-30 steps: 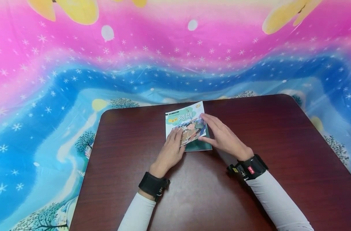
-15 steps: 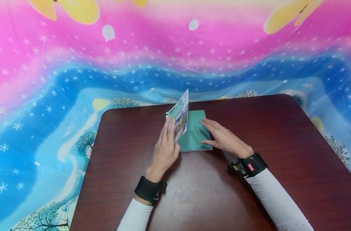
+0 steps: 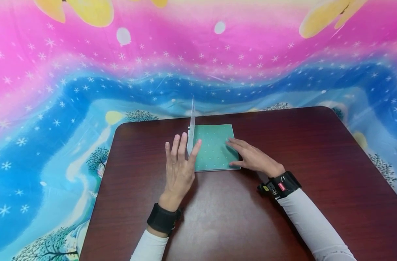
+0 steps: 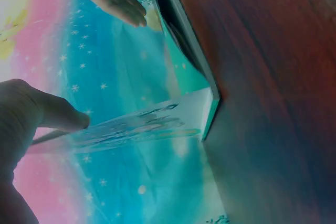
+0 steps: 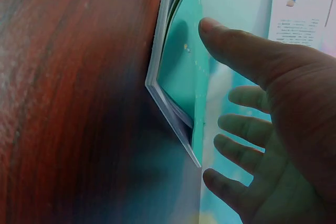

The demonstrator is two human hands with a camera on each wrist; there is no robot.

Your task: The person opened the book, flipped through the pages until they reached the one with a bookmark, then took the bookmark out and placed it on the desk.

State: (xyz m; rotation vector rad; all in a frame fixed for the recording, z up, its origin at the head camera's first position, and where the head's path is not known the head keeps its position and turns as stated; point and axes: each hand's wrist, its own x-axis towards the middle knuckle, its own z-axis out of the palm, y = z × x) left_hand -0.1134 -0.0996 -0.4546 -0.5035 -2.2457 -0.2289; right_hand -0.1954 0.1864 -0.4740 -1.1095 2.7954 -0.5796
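A thin booklet lies on the dark wooden table, its front cover standing almost upright along the left side. The green dotted page beneath faces up. My left hand has its fingers straight and spread; in the head view the cover rises between thumb and fingers. From the left wrist, one finger overlaps the raised cover. My right hand is at the page's right edge, fingers extended, nothing in its grasp. In the right wrist view, the green page bulges slightly up from the pages below.
A patterned cloth backdrop in pink and blue hangs behind the table's far edge. Each wrist wears a black band, such as the right wristband. Printed text shows on the raised cover's inner side.
The illustrated cover has swung leftward from lying over the green page to near upright. My left hand has moved left and spread its fingers; the right hand has shifted slightly down.
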